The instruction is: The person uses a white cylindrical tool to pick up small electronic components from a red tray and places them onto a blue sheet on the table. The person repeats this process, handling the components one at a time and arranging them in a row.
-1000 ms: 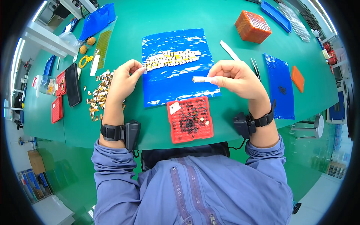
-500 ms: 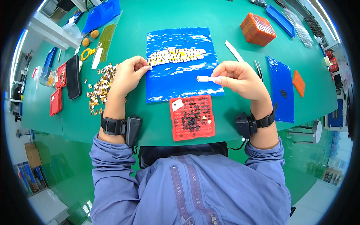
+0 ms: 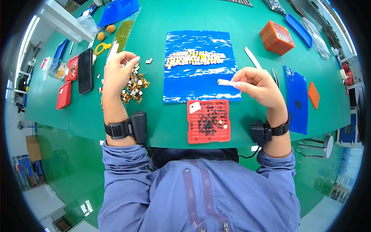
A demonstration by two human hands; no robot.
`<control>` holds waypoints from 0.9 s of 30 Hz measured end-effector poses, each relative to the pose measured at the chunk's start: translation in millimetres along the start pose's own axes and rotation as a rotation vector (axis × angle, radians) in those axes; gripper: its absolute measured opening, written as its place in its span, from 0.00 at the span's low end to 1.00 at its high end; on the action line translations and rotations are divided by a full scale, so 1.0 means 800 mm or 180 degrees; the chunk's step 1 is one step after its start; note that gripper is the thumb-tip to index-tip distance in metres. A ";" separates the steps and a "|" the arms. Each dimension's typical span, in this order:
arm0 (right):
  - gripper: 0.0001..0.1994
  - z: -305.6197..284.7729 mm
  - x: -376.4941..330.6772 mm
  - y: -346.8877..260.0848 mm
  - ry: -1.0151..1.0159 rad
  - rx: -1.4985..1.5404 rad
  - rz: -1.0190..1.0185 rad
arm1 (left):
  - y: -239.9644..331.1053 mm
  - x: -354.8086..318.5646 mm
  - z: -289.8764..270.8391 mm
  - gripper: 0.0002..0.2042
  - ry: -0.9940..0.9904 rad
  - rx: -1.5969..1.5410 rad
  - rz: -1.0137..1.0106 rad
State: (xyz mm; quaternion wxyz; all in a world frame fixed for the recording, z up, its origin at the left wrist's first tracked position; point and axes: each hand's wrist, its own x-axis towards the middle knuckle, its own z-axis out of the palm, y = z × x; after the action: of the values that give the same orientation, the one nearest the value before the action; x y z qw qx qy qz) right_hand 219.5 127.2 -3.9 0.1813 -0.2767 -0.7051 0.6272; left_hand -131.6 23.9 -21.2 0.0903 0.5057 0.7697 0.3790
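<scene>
My left hand (image 3: pixel 116 75) hovers at the far edge of a pile of small brown-and-white pieces (image 3: pixel 135 87), thumb and fingers curved and slightly apart. One small white piece (image 3: pixel 149 61) sits just right of its fingertips, apart from them. My right hand (image 3: pixel 258 86) pinches a short white stick-shaped tool (image 3: pixel 225 82) with a darker tip pointing left, above the right part of a blue sheet (image 3: pixel 185 85). Rows of small white-and-yellow pieces (image 3: pixel 195 58) lie on that sheet. In front of it, a red tray (image 3: pixel 208 140) holds many small black parts and a few pale ones.
To the left lie a black phone (image 3: pixel 85 71), red trays (image 3: pixel 63 96) and yellow scissors (image 3: pixel 101 48). On the right are stacked orange trays (image 3: pixel 277 37), tweezers (image 3: pixel 275 77), another blue sheet (image 3: pixel 295 85) with dark parts, and an orange plate (image 3: pixel 313 94).
My left hand has left the edge of the blue sheet and moved left over the pile. My right hand still holds the white tool near the sheet. The whole view has shifted slightly.
</scene>
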 end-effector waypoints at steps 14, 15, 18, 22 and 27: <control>0.05 0.002 -0.001 -0.002 -0.0095 -0.0001 -0.0092 | -0.009 -0.010 -0.006 0.08 -0.0849 0.1171 -0.0207; 0.05 0.002 -0.001 -0.002 -0.0083 -0.0033 -0.0085 | -0.009 -0.012 -0.006 0.08 -0.0837 0.1200 -0.0108; 0.05 0.003 -0.001 -0.003 -0.0085 -0.0090 -0.0071 | -0.019 -0.014 -0.007 0.08 -0.0827 0.1314 0.0240; 0.05 0.004 0.000 0.002 -0.0098 -0.0052 -0.0182 | -0.026 -0.011 -0.002 0.07 -0.0645 0.0769 0.0204; 0.04 0.008 -0.003 0.002 -0.0206 -0.0164 -0.0347 | -0.004 -0.007 -0.001 0.03 -0.0548 -0.0494 -0.0389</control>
State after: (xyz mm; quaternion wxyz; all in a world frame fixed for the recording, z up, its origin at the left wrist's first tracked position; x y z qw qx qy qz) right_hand 217.8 120.3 -5.9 0.1850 -0.2221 -0.7405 0.6067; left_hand -131.4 17.8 -23.9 0.2178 0.4801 0.7568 0.3864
